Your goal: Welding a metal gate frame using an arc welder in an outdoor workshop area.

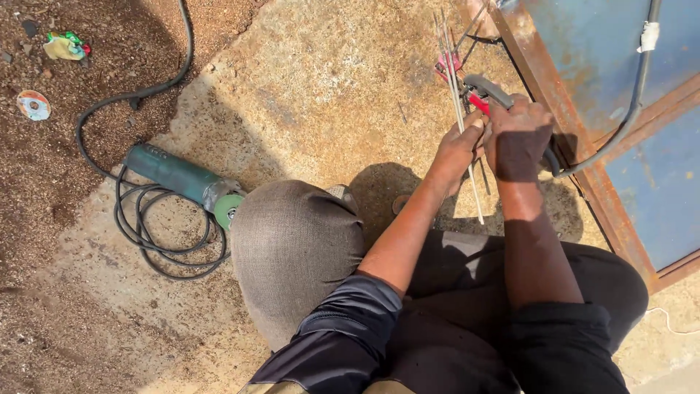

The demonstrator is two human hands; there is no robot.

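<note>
Between our 2 hands, above the concrete ground (328,87), we are holding a thin bundle of welding rods (456,87). Left hand (458,149) is pinching the rods near mid-length; right hand (519,138) is clenching around the black-and-red electrode holder (485,93) with its cable (627,117). Rods are looking light, stiff but springy, with a likely brittle coating, so gripping mid-length seems best. Blue rusty metal frame (583,146) is sitting right; green angle grinder (182,179) is lying well apart, left.

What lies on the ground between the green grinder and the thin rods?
The person's bent knee; the head view shows it between grinder and rods.
</note>
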